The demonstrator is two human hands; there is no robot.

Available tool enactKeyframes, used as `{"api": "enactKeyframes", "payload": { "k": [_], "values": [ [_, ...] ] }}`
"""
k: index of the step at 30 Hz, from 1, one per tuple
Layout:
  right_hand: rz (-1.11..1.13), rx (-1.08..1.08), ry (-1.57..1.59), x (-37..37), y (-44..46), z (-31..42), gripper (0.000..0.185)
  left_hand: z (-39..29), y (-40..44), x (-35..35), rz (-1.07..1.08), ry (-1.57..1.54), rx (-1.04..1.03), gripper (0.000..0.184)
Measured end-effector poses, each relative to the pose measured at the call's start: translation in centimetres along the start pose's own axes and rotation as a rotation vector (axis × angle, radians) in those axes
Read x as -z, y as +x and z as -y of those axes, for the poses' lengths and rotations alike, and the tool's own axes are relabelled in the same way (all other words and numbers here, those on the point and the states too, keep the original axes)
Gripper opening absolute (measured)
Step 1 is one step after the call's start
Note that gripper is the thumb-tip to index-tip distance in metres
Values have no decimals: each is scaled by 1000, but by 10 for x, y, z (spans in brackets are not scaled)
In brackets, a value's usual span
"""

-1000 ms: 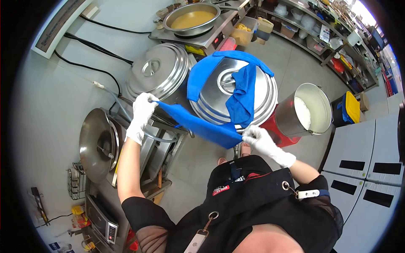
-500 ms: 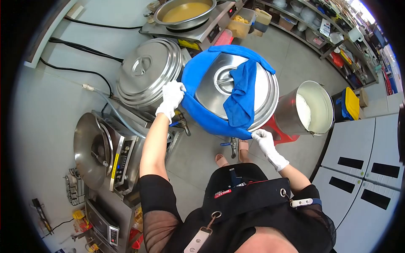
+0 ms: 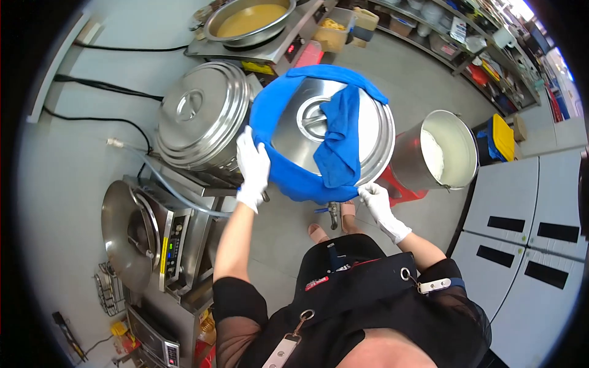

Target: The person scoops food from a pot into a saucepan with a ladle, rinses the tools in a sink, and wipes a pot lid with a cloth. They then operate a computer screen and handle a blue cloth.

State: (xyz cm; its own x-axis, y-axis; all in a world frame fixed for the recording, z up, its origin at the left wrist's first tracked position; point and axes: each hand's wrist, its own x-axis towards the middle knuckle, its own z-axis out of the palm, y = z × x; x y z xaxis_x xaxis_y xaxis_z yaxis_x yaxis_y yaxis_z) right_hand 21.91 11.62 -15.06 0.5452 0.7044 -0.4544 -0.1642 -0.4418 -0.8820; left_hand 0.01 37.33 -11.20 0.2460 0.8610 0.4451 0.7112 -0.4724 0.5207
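Around the edge of the steel lid [image 3: 287, 134], the long blue cloth [image 3: 299, 183] lay against my left hand [image 3: 252, 164], its grip unclear, and between the pinched fingers of my right hand [image 3: 381, 210], a wrapping that seemed to need even tension.

Blue cloth [image 3: 307, 185], white gloves [image 3: 253, 164], yellow bin lid [image 3: 503, 138], pink slippers [image 3: 317, 233].
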Motion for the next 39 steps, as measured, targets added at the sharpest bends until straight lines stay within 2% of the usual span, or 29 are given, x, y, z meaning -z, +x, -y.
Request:
{"api": "enactKeyframes", "payload": {
  "k": [2,3,5,8,11,12,13,15,17,18,20,21,23,24,26,28,30,32,36,39],
  "values": [
    [9,6,32,2,2,0,6,-34,-36,10,106,-145,-138,25],
    [12,20,36,3,4,1,6,-45,-58,9,206,-139,-226,25],
    [2,32,18,5,6,6,6,-61,-94,1,286,-167,-238,31],
    [-11,66,-36,8,11,9,6,-59,-100,-17,244,-205,-190,34],
    [-37,202,-187,11,18,21,10,-51,-91,-23,228,-212,-202,36],
    [-180,461,-348,10,25,28,13,-50,-91,-24,224,-215,-200,36],
    [-324,719,-506,8,32,40,18,-50,-91,-24,243,-207,-216,42],
    [-200,677,-611,1,42,87,29,-53,-93,-21,262,-197,-229,48],
    [-188,962,-752,-16,59,117,30,-64,-99,-15,264,-116,-249,68],
    [-186,958,-751,-20,71,121,30,-69,-103,-14,268,-115,-248,68],
    [-39,1139,-1099,-27,98,125,28,-79,-108,-13,269,-70,-226,85],
    [-38,1140,-1096,-27,113,122,28,-80,-112,-15,295,-58,-210,91],
    [89,972,-1059,-19,135,114,23,-85,-115,-20,273,-37,-181,92],
    [4,962,-789,-12,136,112,13,-88,-116,-22,253,-21,-149,92],
    [-105,1011,-663,13,132,132,11,-95,-116,-27,289,-22,-90,97],
    [-65,759,-268,38,114,163,11,-99,-115,-36,277,11,-18,101],
    [-39,732,-83,71,108,185,12,-105,-112,-42,284,38,7,102],
    [-105,830,8,94,88,214,14,-110,-108,-47,295,63,26,103],
    [-145,881,272,137,56,254,23,-122,-97,-50,324,121,105,105],
    [-174,910,273,155,30,268,31,-128,-95,-50,342,129,148,105]
  ]
}}
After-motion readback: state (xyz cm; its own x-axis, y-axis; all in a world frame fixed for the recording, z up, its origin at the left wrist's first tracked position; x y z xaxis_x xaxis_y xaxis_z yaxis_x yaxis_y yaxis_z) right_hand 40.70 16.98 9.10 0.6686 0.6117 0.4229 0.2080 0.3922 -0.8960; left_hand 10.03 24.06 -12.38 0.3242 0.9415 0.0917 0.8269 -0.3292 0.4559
